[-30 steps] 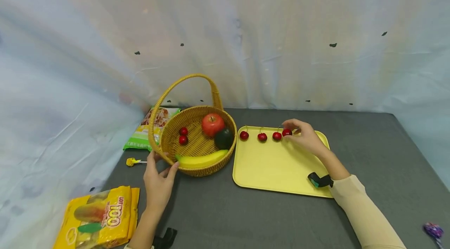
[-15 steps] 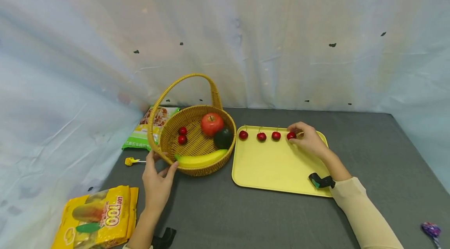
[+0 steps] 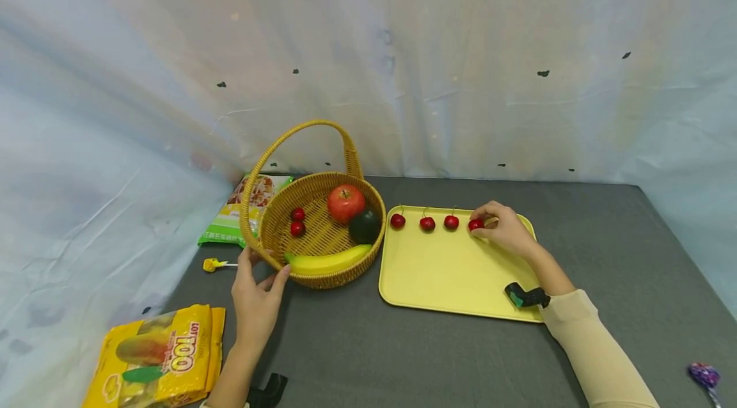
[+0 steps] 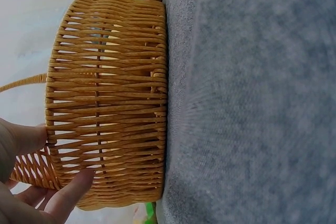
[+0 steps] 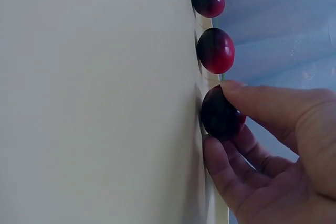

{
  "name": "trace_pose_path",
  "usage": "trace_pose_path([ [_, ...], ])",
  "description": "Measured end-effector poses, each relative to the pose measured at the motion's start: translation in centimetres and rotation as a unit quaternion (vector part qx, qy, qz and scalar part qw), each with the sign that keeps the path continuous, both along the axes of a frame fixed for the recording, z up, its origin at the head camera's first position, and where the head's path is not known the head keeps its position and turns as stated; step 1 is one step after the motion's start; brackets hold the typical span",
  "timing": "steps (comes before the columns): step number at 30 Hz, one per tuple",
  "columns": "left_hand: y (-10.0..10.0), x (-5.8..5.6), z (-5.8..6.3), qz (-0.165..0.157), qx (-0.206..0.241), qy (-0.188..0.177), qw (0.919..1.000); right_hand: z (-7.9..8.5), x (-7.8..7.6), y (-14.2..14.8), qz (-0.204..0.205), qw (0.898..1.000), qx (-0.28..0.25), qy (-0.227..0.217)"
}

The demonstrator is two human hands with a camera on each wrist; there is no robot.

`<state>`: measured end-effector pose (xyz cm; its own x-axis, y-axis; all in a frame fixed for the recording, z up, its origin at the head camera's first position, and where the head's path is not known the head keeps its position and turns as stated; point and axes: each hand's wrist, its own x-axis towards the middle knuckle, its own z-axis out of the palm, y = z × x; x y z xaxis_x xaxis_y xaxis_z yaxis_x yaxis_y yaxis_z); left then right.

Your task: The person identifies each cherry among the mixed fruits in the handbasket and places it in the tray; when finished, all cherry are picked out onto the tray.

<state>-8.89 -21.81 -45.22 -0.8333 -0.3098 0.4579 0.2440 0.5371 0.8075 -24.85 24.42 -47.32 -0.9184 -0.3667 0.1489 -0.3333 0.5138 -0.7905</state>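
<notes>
In the head view my right hand [image 3: 502,229] pinches a red cherry [image 3: 475,224] at the far side of a yellow tray [image 3: 443,280]. The right wrist view shows this cherry [image 5: 220,113] between thumb and fingertips, low against the tray. Left of it, several cherries [image 3: 451,222] with stems lie in a row along the tray's far edge. My left hand [image 3: 256,302] grips the rim of a wicker basket [image 3: 328,281] near the foot of its handle. In the left wrist view, thumb and fingers hold the woven wall [image 4: 110,98]. Inside are a banana [image 3: 331,261], an apple [image 3: 346,203], a dark green avocado-like fruit [image 3: 365,227] and two cherries [image 3: 297,222].
A green snack bag [image 3: 230,219] lies behind the basket's left side. Left of the basket is a yellow lollipop [image 3: 212,265]. A yellow mango-picture bag [image 3: 155,357] lies at the front left, a purple-wrapped lollipop [image 3: 704,375] at the front right. A curtain [image 3: 437,75] hangs behind the grey table [image 3: 368,357].
My right hand has shifted the cherry slightly right, away from its neighbour in the row, and lowered a little. The left hand stays on the basket.
</notes>
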Motion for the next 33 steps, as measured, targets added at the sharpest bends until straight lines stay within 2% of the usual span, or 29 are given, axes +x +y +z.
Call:
trace_pose_path([
  [10, -0.1, -0.3, -0.3, -0.005, 0.009, -0.003, 0.9999, 0.3, 0.2, 0.2, -0.006, 1.000, 0.001, 0.000],
  [15, -0.2, -0.3, -0.3, -0.014, 0.009, 0.002, 0.9999, 1.1, 0.3, 0.1, -0.029, 0.999, 0.018, 0.009],
  [19, -0.3, -0.1, -0.3, -0.010, 0.007, 0.004, 0.9999, 2.4, 0.0, -1.2, -0.040, 0.998, 0.018, 0.036],
  [23, -0.4, 0.1, -0.3, -0.008, 0.009, 0.007, 0.9999, 4.8, -0.8, -4.7, -0.035, 0.997, -0.018, 0.069],
  [26, -0.4, 0.0, -0.3, -0.012, 0.008, 0.010, 0.9999, 6.9, -1.2, -8.4, -0.005, 0.995, -0.047, 0.082],
  [29, -0.4, -0.1, -0.4, -0.013, 0.005, 0.009, 0.9999, 8.7, -1.3, -12.6, 0.055, 0.993, -0.053, 0.086],
  [31, -0.4, -0.1, -0.5, -0.011, 0.003, 0.007, 0.9999, 9.6, -1.3, -15.5, 0.108, 0.990, -0.029, 0.090],
  [33, -0.4, -0.1, -0.5, -0.006, 0.000, 0.003, 1.0000, 10.4, -1.4, -18.3, 0.170, 0.981, 0.017, 0.091],
])
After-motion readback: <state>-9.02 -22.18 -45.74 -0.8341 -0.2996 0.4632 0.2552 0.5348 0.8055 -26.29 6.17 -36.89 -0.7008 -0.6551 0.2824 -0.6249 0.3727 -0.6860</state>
